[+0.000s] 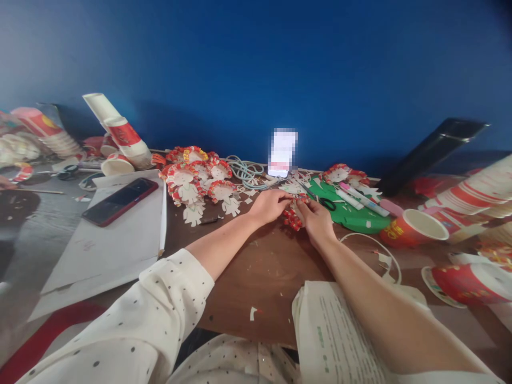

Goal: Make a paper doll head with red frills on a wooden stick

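My left hand is closed, its fingertips pinching the left edge of a small red-and-white paper cutout. On the other side my right hand grips the same cutout between thumb and fingers. The cutout has a curled, fringed red rim; my fingers hide much of it. Just beyond my right hand lie scissors with black handles, partly over a green sheet. To the left is a pile of similar paper figures with white bodies and red frilled rims.
A lit phone leans at the wall beside a coiled cable. Another phone lies on a white board at left. Paper cups stack there; a red cup and printed sheets are at right. A person's hand shows far left.
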{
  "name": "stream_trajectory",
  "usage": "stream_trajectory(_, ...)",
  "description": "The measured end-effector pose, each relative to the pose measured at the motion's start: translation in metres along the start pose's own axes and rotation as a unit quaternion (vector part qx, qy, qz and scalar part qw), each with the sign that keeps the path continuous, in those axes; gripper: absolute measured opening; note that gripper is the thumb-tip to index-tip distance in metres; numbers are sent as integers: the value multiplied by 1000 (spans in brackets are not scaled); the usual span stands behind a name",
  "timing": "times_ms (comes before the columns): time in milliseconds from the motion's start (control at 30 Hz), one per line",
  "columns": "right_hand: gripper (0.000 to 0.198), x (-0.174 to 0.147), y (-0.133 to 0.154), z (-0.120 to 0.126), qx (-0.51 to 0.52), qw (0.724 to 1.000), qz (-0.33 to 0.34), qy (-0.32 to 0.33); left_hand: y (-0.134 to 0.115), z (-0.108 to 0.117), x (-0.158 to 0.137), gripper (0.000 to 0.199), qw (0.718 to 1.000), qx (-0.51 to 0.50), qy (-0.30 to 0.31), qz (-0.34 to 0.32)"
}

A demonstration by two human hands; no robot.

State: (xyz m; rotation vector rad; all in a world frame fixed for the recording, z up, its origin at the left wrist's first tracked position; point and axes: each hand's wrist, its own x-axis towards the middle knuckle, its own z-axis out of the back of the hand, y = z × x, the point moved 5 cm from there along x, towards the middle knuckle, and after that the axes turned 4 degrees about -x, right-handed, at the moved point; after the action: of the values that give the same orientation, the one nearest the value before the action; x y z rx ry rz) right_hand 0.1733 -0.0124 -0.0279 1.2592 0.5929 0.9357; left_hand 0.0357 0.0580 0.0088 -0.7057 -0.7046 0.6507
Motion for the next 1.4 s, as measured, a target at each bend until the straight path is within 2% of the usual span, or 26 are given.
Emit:
stream_trajectory(267, 40, -3, 4, 0, -21, 1000, 0, -1, -2, 1, -1, 16, 1000, 15, 11, 0)
stream_trajectory(500, 38, -1, 3, 0, -23, 1000, 10, 3, 1, 1, -2, 15, 999, -22, -19, 16)
stream_trajectory(900, 36, -2, 4, 1, -33, 999, 6, 0, -2, -4, -2, 24, 997, -2, -14, -79)
stream_trajectory(1167, 46, 1, -5, 0, 16, 1000, -18, -1, 0, -1, 0, 19, 999, -47, -12, 5)
stream_trajectory(1400, 39, 0, -5, -1, 26, 1000, -16, -2, 3, -1, 1, 16, 997, -71, -15, 32)
